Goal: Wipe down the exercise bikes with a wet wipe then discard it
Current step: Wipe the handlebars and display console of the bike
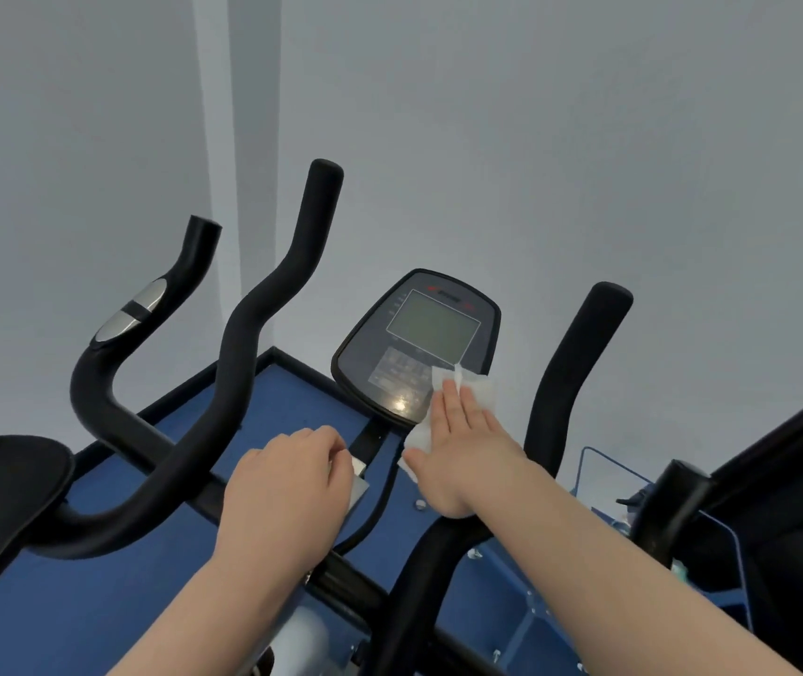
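Right hand [463,446], fingers flat, presses wet wipe [480,390] on lower right corner of bike console [416,344]. Left hand [287,485] curled round bar, pinching small pale scrap. Judged early: handlebars [263,304], seat, second bike, discarding remain.

we see two bare forearms reaching in from the bottom edge, each ending in a bare hand: the left hand [287,485] and the right hand [463,446]. no sleeve shows on either arm (whatever is worn above lies out of view). we see the backs of both hands, and the nails on the right hand's fingers [451,397] look short and plain. the rest of the person stays outside the view.
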{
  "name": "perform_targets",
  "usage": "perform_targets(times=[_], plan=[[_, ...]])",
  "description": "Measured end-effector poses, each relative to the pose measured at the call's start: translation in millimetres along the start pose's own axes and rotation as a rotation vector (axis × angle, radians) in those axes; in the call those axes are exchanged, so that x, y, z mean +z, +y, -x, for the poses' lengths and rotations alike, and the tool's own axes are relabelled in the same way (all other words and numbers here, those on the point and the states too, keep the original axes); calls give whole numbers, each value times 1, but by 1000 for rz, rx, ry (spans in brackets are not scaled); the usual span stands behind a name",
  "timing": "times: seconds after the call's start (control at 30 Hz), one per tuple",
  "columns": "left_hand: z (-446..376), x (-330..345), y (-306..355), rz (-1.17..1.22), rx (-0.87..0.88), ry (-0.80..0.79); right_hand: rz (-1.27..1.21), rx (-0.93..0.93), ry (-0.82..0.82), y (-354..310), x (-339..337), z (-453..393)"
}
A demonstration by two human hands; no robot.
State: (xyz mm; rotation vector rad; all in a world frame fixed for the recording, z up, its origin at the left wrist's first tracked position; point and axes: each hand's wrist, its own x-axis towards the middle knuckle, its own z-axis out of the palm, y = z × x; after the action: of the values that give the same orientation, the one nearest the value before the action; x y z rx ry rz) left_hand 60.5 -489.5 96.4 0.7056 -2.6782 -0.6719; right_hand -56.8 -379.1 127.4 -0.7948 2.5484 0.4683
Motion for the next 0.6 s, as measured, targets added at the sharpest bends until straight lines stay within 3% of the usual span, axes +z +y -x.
perform_targets(times=[0.2,0.6], plan=[[-1,-1,0,7,15,-17,-56,109,150,9,-4,-21],[-2,1,-2,7,13,-40,-274,86,407,30,-34,-79]])
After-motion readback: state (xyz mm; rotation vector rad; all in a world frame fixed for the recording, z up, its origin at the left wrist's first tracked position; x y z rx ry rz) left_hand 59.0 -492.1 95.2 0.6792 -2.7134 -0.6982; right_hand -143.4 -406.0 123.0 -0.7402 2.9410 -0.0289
